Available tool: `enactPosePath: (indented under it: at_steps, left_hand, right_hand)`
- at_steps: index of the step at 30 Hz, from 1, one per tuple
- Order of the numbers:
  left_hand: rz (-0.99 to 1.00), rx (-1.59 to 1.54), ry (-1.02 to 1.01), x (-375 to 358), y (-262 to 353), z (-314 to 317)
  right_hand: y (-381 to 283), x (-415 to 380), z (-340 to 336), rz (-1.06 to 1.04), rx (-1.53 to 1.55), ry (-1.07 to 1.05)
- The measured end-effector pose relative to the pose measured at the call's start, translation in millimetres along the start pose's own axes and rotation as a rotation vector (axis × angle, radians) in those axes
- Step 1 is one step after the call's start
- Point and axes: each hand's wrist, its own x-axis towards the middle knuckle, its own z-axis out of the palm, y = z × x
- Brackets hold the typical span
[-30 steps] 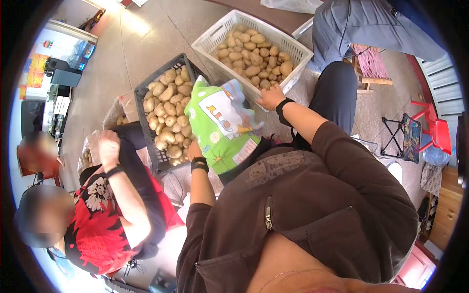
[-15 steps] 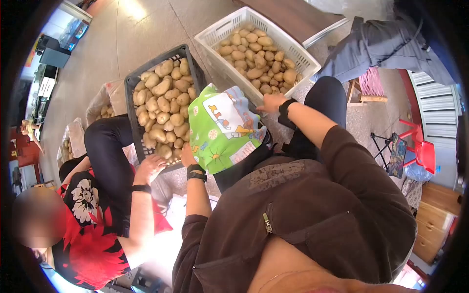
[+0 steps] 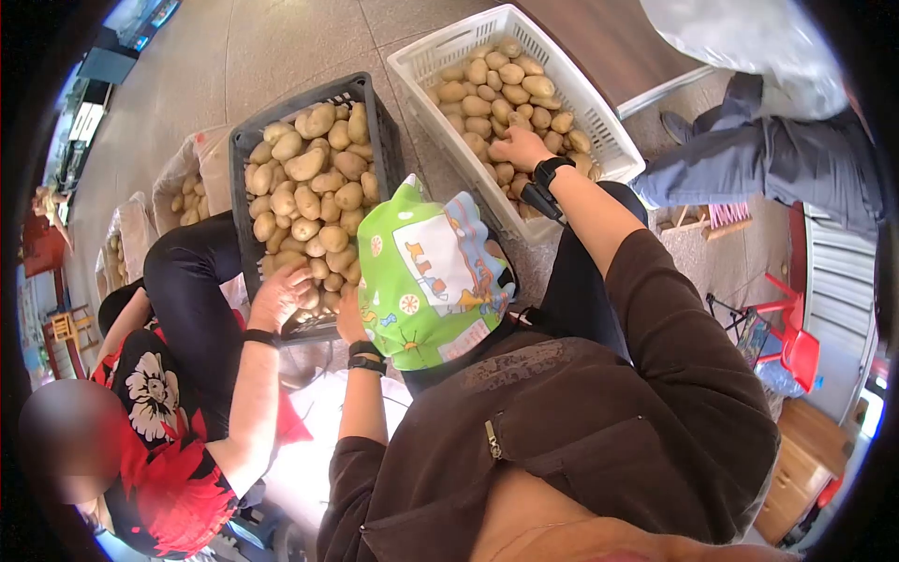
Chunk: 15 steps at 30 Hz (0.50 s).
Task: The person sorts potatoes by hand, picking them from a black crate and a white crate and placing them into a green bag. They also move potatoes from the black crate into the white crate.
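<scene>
My right hand is in the white plastic crate, its fingers curled down onto the potatoes there. My left hand is at the near corner of the black plastic crate, close to more potatoes; its fingers are partly hidden by a green printed cloth. The cloth bulges over my lap between the two crates. Beside my left hand, a co-worker's hand rests on potatoes at the same corner of the black crate.
The co-worker sits close at my left. Sacks of potatoes stand left of the black crate. Another person's grey trousers and a clear plastic bag are at the right. Farther right is a red chair.
My right hand has moved from beside the white crate up over its rim onto the potatoes. The co-worker's hand has shifted up onto the potatoes. My left hand stays near the same corner.
</scene>
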Motion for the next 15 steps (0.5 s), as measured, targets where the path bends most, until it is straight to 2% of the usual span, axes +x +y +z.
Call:
enactPosePath:
  at_steps: [1,4,5,8,15]
  left_hand:
    - [0.007,0.011,-0.012,1,0,0]
    - [-0.017,0.034,-0.041,-1,6,0]
    - [-0.041,0.041,-0.063,0,6,-1]
    - [-0.072,0.023,-0.051,0,5,0]
    - [-0.157,-0.023,-0.1,2,-5,8]
  right_hand:
    - [3,7,-4,0.011,-0.064,-0.017]
    - [20,24,-2,-0.003,-0.148,0.17]
    - [26,33,-1,0.032,-0.128,0.167]
    - [39,56,8,-0.032,-0.102,0.253]
    - [36,88,49,0.043,-0.581,0.295]
